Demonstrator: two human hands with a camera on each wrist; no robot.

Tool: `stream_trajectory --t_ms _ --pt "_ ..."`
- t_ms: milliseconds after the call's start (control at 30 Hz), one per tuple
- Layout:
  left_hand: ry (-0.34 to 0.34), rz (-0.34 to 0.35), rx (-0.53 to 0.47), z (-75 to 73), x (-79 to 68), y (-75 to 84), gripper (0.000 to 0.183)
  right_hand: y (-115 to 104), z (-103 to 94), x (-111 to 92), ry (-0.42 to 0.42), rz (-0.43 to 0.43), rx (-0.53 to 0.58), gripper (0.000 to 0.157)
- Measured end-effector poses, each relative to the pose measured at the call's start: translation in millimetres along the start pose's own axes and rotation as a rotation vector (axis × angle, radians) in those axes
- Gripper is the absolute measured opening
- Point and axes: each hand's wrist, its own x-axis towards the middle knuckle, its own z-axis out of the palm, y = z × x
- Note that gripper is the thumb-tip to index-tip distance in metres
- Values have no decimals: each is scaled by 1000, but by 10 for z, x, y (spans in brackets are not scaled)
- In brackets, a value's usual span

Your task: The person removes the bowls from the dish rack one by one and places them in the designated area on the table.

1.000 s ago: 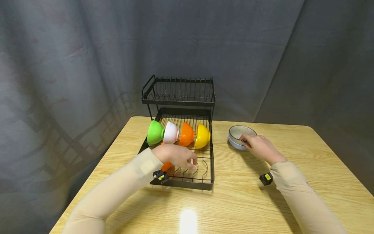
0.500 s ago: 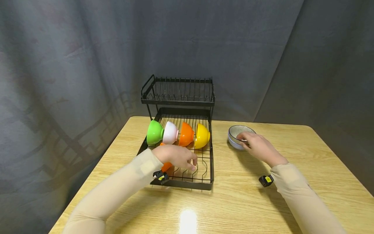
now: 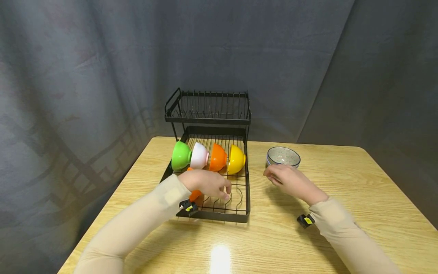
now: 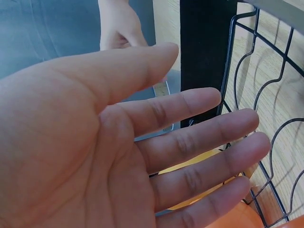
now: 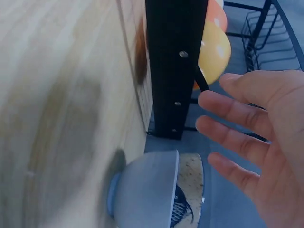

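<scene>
My left hand [image 3: 207,182] hovers over the front of the lower tier of a black dish rack [image 3: 219,217], its fingers loose and holding nothing. An orange bowl [image 3: 195,195] is partly hidden beneath it. In the left wrist view the fingers [image 4: 190,142] are spread beside the rack's wires. To the right of the rack, a speckled bowl [image 3: 283,155] sits nested in a plain pale bowl [image 5: 145,190] on the table. Just in front of these bowls my right hand [image 3: 294,184] is in the air, fingers relaxed, with nothing in it.
A row of bowls stands on edge in the rack: green [image 3: 181,156], white [image 3: 199,156], orange [image 3: 218,157] and yellow [image 3: 237,160]. Above the back rises the upper wire shelf [image 3: 208,120]. A grey curtain [image 3: 273,68] hangs behind the wooden table [image 3: 267,243].
My right hand has come off the rim of the speckled bowl and moved left and towards me. The nested bowls stay in place. My left hand has not moved.
</scene>
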Motion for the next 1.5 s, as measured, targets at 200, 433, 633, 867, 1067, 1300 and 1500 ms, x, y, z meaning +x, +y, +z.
stream_trajectory --t_ms 200,433,633,867,1067,1300,1500 --pt "4 -1 -3 11 3 -2 23 -55 91 -42 -51 -12 36 13" --pt "3 -12 -6 19 -2 -5 23 -69 147 -62 -80 -48 80 13" --pt "40 15 -29 21 -25 -37 24 -107 153 -73 -128 -4 104 10" --pt "354 44 -138 -129 -174 -126 20 -112 156 -89 -128 -2 113 10" --pt "607 -281 -181 -279 -336 -335 20 -108 162 -88 -126 -2 115 10" --pt "459 -545 -156 -198 -382 -622 26 -108 167 -92 -115 -6 109 10" --pt "389 -501 -285 -32 -328 -767 27 -113 168 -77 -118 -14 114 10"
